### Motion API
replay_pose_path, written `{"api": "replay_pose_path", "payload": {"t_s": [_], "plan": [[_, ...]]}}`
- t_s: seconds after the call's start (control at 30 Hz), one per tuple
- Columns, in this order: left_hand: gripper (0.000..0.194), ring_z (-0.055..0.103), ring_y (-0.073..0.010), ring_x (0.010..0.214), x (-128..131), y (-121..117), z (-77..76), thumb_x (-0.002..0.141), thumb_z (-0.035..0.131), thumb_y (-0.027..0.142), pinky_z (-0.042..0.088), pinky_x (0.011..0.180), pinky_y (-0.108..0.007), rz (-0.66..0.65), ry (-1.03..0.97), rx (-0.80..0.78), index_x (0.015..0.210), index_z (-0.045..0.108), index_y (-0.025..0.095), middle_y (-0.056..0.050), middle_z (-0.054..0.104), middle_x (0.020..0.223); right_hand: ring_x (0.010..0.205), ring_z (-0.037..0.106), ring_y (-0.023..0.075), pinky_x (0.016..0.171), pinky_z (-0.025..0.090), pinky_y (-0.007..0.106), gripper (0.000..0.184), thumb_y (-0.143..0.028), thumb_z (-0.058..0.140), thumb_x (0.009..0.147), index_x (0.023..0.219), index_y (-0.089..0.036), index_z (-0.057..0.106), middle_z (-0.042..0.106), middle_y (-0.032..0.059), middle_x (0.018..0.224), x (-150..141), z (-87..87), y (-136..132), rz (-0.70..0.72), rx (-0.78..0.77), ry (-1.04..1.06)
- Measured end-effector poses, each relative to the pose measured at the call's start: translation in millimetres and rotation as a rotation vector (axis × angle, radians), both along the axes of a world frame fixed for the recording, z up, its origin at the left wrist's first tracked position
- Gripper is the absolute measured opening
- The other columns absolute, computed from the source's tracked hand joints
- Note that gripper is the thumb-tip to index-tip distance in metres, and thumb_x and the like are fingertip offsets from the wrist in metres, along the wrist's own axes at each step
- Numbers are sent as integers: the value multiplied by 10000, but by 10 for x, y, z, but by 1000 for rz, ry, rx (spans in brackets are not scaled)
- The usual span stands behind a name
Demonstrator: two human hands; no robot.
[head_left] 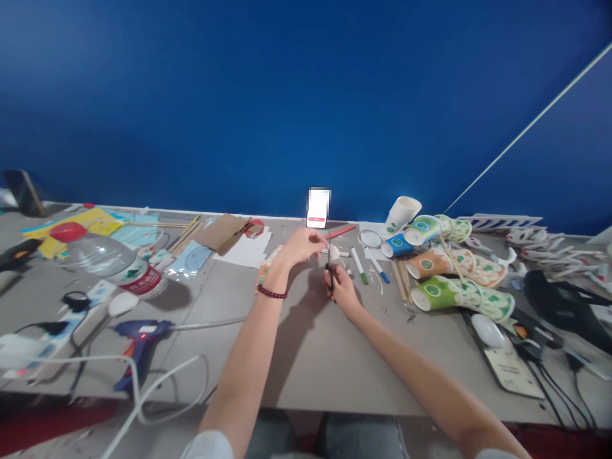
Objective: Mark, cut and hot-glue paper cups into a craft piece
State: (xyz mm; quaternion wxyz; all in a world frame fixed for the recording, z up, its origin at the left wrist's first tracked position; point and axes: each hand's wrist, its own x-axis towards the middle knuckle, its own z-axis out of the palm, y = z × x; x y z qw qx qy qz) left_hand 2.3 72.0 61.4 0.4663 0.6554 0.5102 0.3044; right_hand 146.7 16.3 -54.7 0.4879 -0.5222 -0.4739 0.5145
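My right hand (343, 290) is closed around the dark handles of a pair of scissors (330, 273), whose blades point up and away from me. Just left of the blades, my left hand (302, 247) has its fingers bent in a pinch. Whatever they hold is too small to make out. A flattened, patterned orange paper cup piece (264, 271) lies partly hidden behind my left wrist. Beyond my hands a phone (317, 207) leans against the blue wall. A green-capped marker (359, 264) and a blue-capped marker (377, 264) lie right of the scissors.
Stacked paper cups (437, 293) cover the right side, beside a computer mouse (488, 330). On the left are a glue gun (141, 344), a power strip (71, 331) and a tilted plastic bottle (109, 258). White cable (138, 389) loops over the front left edge.
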Motion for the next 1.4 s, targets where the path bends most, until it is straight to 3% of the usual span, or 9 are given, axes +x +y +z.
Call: {"api": "replay_pose_path", "payload": {"t_s": [0.2,0.67,0.8,1.0,1.23,1.4], "plan": [[27,565,-108,554,0,30,-27,758,618,157,391,484,-209,-1,-26,15,762,641,171,-12,643,670,442,430,75,329,311,171,437,-613,652,707,844,-223,512,519,-64,621,-8,33,-16,3,-1,0],[94,551,-86,534,4,43,41,839,552,135,420,563,-203,197,-177,86,765,529,188,33,567,643,385,403,67,312,284,181,509,-694,644,700,833,-230,482,525,-68,576,-1,74,-39,28,2,25],[74,531,-99,531,-44,66,21,839,557,133,409,568,-214,204,-67,122,792,576,187,29,569,628,354,382,76,314,260,195,520,-735,589,739,828,-239,462,486,-79,502,7,98,-69,-27,7,45],[75,567,-111,533,55,75,-110,801,597,132,410,563,-227,132,169,177,760,598,195,-1,664,721,457,452,86,400,355,212,414,-592,669,735,795,-234,471,534,-47,616,57,152,-57,-220,168,46],[106,651,-139,611,301,58,-269,820,559,114,467,602,-240,27,118,139,765,617,183,-32,701,772,429,422,89,399,343,236,367,-559,649,739,796,-223,514,563,-34,613,218,124,65,-379,149,3],[139,687,-173,785,486,115,-457,884,547,157,522,786,-291,143,-11,235,916,683,156,-82,737,877,421,433,87,402,338,232,407,-592,668,742,790,-222,505,579,-41,610,267,75,122,-397,148,10]]}}
